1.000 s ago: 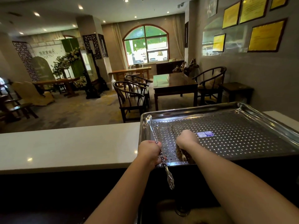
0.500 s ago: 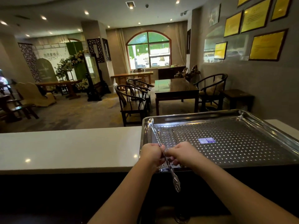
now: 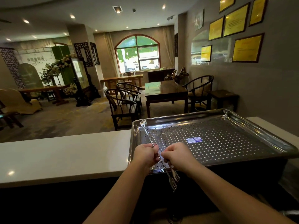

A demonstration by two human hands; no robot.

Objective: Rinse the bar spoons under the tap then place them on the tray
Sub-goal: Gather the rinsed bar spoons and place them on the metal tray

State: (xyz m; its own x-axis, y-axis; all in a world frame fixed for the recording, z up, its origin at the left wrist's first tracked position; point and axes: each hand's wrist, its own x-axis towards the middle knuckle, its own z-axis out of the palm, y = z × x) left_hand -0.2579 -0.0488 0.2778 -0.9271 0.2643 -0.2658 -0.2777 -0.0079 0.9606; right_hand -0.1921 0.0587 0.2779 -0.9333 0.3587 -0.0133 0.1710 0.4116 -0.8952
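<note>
A perforated steel tray [image 3: 234, 143] lies on the counter at the right. My left hand [image 3: 145, 155] is shut on a twisted bar spoon [image 3: 149, 136]. Its bowl rests on the tray's far left corner and its fork end hangs past the near rim. My right hand [image 3: 176, 156] is closed right beside the left one. It grips a second bar spoon [image 3: 176, 176], whose thin shaft lies on the tray and whose fork end sticks out below the hand. The two fork ends sit close together over the dark space in front of the tray.
A white counter top [image 3: 64, 156] stretches left of the tray. A blue sticker [image 3: 193, 140] marks the tray's middle. Below the counter edge it is dark; no tap shows. Wooden chairs and tables stand in the room beyond.
My right hand has come off the tray's near edge toward my left hand, drawing the second spoon back so that its fork end hangs past the rim. The first spoon stays put.
</note>
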